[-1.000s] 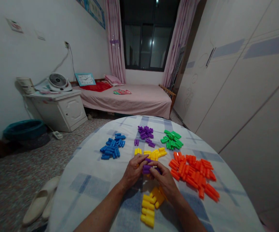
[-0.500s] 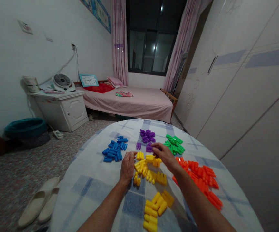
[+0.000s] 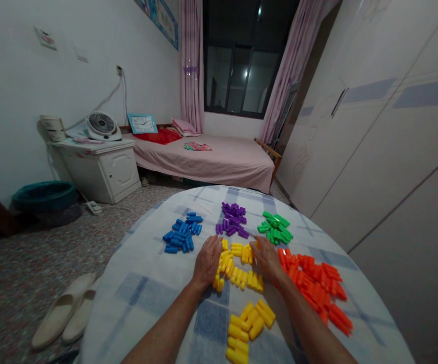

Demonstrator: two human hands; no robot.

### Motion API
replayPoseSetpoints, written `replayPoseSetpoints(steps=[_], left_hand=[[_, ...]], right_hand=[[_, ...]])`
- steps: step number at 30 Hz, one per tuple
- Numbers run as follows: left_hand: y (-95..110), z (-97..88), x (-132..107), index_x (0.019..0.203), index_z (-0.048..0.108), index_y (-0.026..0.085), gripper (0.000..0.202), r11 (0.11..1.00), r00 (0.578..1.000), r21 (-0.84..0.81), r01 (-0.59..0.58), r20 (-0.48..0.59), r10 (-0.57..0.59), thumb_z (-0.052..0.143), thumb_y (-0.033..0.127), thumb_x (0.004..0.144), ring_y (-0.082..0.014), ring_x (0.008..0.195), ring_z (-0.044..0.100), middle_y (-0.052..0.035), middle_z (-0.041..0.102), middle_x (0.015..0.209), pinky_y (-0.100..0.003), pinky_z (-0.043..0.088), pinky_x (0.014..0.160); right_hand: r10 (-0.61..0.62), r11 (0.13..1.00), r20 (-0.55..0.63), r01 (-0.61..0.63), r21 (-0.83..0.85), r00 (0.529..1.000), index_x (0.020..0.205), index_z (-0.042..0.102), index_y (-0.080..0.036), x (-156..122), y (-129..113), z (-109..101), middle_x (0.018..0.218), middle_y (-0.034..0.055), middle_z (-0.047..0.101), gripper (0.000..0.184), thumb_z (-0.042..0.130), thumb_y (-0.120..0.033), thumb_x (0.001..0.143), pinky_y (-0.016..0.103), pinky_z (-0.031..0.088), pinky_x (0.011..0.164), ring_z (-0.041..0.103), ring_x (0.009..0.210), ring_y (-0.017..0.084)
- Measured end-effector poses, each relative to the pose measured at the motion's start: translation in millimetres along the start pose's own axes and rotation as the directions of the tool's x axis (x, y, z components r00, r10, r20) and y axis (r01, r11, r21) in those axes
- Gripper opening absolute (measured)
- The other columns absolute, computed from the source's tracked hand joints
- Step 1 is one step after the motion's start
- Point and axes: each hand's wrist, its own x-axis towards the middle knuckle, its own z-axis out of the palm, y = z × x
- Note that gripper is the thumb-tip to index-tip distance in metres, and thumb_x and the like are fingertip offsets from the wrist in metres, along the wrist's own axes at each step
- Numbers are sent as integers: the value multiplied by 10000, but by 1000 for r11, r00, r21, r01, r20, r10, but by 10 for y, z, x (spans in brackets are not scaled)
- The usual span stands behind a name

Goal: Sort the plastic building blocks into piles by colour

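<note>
Both my hands rest on a pile of yellow plastic pieces [image 3: 237, 265] in the middle of the round table [image 3: 143, 288]. My left hand [image 3: 207, 263] lies flat on the pile's left side, fingers stretched out. My right hand [image 3: 266, 258] lies on the pile's right side, fingers out, next to the orange pieces [image 3: 313, 285]. Neither hand grips anything. Beyond the hands lie separate heaps of blue pieces [image 3: 181, 235], purple pieces [image 3: 232, 220] and green pieces [image 3: 275, 227]. A second cluster of yellow pieces [image 3: 247, 326] lies between my forearms.
The table has a white and blue checked cloth. White slippers [image 3: 63, 311] lie on the floor at the left. A white bedside cabinet [image 3: 101, 169] with a fan, a pink bed [image 3: 211, 159] and a wardrobe [image 3: 386, 131] on the right surround the table.
One second ago both hands held purple pieces near me. My right hand carried them out to the purple heap, then drew back; both hands now lie flat on the yellow pile.
</note>
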Motion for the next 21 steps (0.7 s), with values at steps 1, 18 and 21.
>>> replayPoseSetpoints(steps=[1, 18, 21], left_hand=[[9, -2, -4, 1093, 632, 228, 325, 1000, 1000, 7, 1, 31, -1, 453, 376, 866, -201, 1219, 477, -65, 617, 1204, -392, 280, 1097], [98, -46, -5, 1014, 608, 183, 413, 994, 988, 9, 107, 107, -107, 263, 389, 917, -170, 958, 572, -65, 631, 981, -293, 431, 876], [86, -42, -4, 993, 610, 181, 414, 996, 991, 18, 88, 102, -90, 262, 391, 916, -169, 926, 574, -63, 630, 959, -295, 436, 860]], right_hand=[[-13, 1000, 28, 14, -27, 1000, 1081, 627, -156, -21, -26, -12, 1106, 133, 623, 397, 403, -388, 849, 362, 378, 943, 546, 1054, 244], [-101, 995, 224, 99, 23, 969, 1176, 560, -170, -212, -322, -130, 1180, 112, 599, 422, 350, -405, 895, 372, 389, 954, 540, 1097, 230], [-145, 987, 271, 120, 107, 952, 1126, 582, -196, -318, -416, -93, 1136, 84, 621, 366, 363, -381, 899, 363, 410, 948, 561, 1061, 209]])
